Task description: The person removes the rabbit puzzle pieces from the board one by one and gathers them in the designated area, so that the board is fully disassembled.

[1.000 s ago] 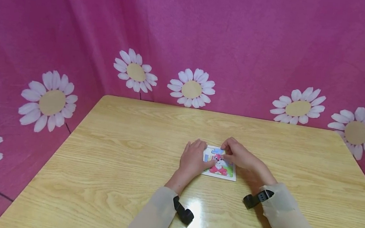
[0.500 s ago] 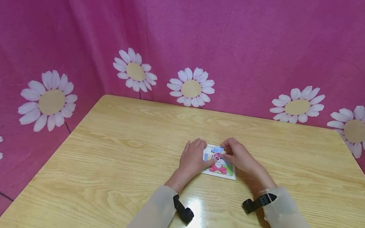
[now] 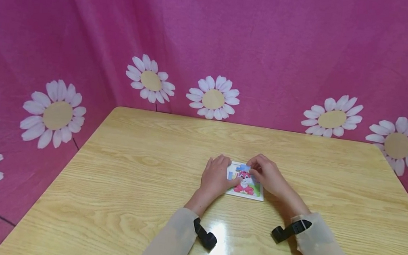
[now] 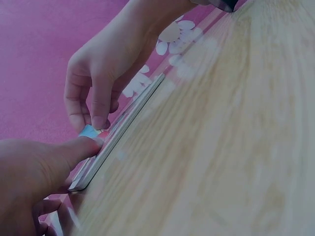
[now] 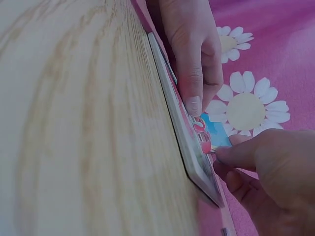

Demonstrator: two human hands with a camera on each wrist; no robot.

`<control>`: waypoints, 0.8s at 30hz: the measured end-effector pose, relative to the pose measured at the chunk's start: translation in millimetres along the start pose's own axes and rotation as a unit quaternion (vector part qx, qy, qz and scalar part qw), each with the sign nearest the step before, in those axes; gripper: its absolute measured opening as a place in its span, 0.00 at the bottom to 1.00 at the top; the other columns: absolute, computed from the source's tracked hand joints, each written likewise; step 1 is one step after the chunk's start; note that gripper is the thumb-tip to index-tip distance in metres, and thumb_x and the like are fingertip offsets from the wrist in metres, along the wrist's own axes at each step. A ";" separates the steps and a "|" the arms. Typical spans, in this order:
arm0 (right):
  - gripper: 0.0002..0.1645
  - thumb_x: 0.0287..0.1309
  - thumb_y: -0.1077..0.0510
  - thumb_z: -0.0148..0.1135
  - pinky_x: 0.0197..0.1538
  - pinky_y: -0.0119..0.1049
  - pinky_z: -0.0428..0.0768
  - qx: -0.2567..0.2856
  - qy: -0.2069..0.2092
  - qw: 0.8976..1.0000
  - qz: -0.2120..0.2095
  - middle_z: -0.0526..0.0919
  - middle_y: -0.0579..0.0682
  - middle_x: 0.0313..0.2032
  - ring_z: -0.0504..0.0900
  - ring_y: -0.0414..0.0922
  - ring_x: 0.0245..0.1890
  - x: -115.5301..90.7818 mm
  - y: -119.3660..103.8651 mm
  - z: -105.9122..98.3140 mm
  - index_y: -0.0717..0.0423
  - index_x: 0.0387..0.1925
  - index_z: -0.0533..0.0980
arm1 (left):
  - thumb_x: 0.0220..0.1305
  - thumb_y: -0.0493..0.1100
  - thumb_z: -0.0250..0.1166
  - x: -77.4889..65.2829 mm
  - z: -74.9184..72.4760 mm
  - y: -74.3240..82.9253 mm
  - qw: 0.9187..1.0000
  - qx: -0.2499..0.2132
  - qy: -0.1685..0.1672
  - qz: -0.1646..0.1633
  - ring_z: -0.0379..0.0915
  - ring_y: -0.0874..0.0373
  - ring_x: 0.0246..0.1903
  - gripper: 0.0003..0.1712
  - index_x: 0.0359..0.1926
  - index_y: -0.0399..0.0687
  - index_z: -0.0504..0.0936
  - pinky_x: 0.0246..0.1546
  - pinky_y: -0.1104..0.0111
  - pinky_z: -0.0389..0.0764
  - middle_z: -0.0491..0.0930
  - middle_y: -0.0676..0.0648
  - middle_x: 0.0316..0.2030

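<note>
A small square jigsaw puzzle (image 3: 244,196) with a white border and a pink cartoon animal lies on the table. My left hand (image 3: 215,180) holds its left side, the thumb laid across the picture and the other fingers along the edge. At the far right part of the puzzle, my right hand (image 3: 269,177) pinches a blue and pink puzzle piece (image 5: 216,132) between thumb and fingers. The right wrist view shows this piece tilted up from the board, close to my left thumb (image 5: 191,91). Fingers partly hide where the piece meets the board.
The light wood-grain table (image 3: 142,170) spreads around the puzzle on all sides. A magenta cloth (image 3: 269,48) with white daisies stands behind it and at the left. Black straps with small cameras (image 3: 210,241) sit on both wrists.
The right wrist has swung slightly outward and the right fingers have shifted a little at the blue piece, whose tilt has changed. The left hand stays in place on the puzzle.
</note>
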State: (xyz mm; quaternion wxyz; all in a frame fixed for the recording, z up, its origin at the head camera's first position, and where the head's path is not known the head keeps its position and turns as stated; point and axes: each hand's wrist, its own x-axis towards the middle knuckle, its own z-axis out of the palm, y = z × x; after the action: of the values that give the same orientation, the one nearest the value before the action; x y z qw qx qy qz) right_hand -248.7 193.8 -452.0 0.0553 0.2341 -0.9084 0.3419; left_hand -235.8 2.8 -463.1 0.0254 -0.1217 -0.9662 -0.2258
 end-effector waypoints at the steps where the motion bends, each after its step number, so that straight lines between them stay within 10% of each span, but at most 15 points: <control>1: 0.08 0.59 0.72 0.61 0.42 0.33 0.81 0.001 0.002 1.000 -0.002 0.80 0.55 0.37 0.79 0.45 0.38 0.3 -0.5 0.2 0.63 0.41 0.77 | 0.57 0.64 0.68 -0.1 -0.2 -0.1 1.000 0.000 0.000 0.000 0.70 0.56 0.60 0.35 0.57 0.47 0.73 0.76 0.58 0.56 0.76 0.50 0.55; 24: 0.08 0.63 0.68 0.59 0.41 0.21 0.77 0.050 0.038 0.996 0.059 0.83 0.57 0.39 0.79 0.44 0.39 -8.4 12.7 -11.0 0.62 0.43 0.79 | 0.57 0.66 0.67 0.9 1.0 -1.3 1.000 0.007 -0.001 0.001 0.69 0.57 0.60 0.36 0.57 0.48 0.74 0.76 0.59 0.56 0.76 0.51 0.55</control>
State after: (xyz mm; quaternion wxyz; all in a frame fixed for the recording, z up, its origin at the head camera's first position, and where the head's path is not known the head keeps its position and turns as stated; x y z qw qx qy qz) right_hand -247.8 212.5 -453.4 0.0581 0.1691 -0.8996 0.3984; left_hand -236.9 2.3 -464.4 0.0251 -0.1225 -0.9677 -0.2189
